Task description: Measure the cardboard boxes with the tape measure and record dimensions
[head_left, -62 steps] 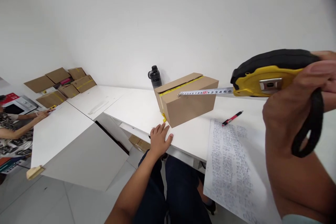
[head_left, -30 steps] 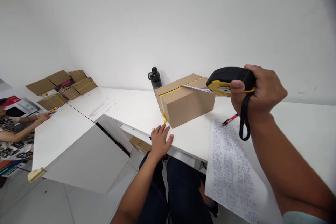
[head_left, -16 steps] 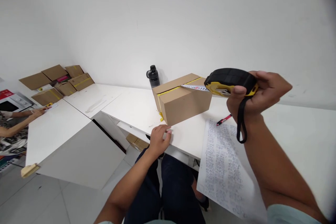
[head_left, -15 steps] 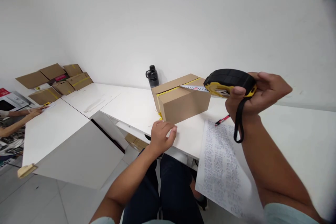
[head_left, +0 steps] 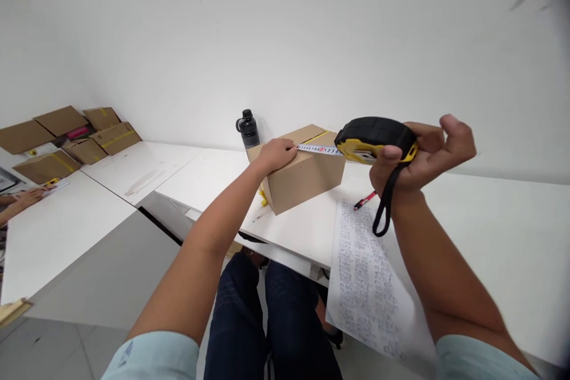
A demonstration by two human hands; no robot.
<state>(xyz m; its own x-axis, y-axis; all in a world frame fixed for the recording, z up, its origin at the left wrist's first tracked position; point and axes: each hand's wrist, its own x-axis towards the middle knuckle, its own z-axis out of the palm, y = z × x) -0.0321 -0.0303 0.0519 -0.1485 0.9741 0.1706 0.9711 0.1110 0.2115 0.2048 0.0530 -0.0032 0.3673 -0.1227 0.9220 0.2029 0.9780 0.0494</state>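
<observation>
My right hand (head_left: 418, 160) is wrapped round a black and yellow tape measure (head_left: 376, 136), its black wrist strap hanging down. A short length of white blade (head_left: 318, 149) runs left from the case, across the cardboard box (head_left: 307, 181). My left hand (head_left: 278, 154) is over the box's top left part, its fingers closed at the free end of the blade; the fingertips partly hide that end. Yellow tape runs along the top of the box, which stands on the white table (head_left: 303, 237).
A black bottle (head_left: 248, 129) stands behind the box by the wall. A red and black pen (head_left: 365, 200) lies by a handwritten sheet (head_left: 365, 279) that overhangs the front edge. At far left, several cartons (head_left: 116, 138) sit near another person's hands (head_left: 31, 197).
My left hand has moved up from in front of the box to the blade's free end and closed there. The right hand still holds the tape measure. The view has shifted slightly right.
</observation>
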